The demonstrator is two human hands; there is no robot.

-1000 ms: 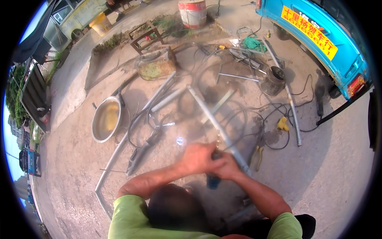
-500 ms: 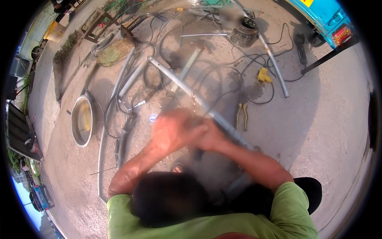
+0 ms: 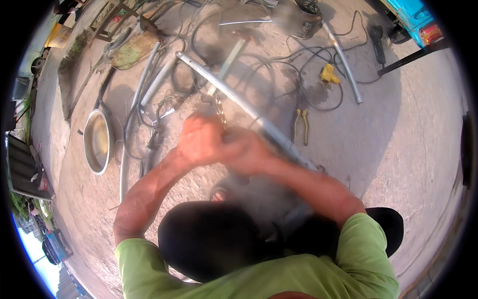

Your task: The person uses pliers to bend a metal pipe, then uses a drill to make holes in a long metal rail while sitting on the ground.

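Both my hands are closed and pressed together in front of my knees, smeared by motion. The back of my left hand [image 3: 201,139] faces up, and my right hand [image 3: 245,150] meets it from the right. Whatever their fingers grip is hidden. A thin line of gold-coloured bright specks [image 3: 220,108] shows just beyond them. Past my hands, a long grey metal pipe [image 3: 226,89] slants across the ground from far left to near right. Pliers with yellowish handles [image 3: 301,127] lie beyond its right part.
At the left stands a round metal basin [image 3: 98,142]. Cables tangle around a yellow connector [image 3: 328,74] at the right. Another pipe [image 3: 343,62] lies near a dark bucket [image 3: 307,21]. A black power tool [image 3: 377,42] rests by the blue vehicle [image 3: 412,15]. My dark-clad knee [image 3: 209,239] is close below.
The view has shifted, so the ground things sit higher and slightly left. My joined hands have moved a little left and remain pressed together.
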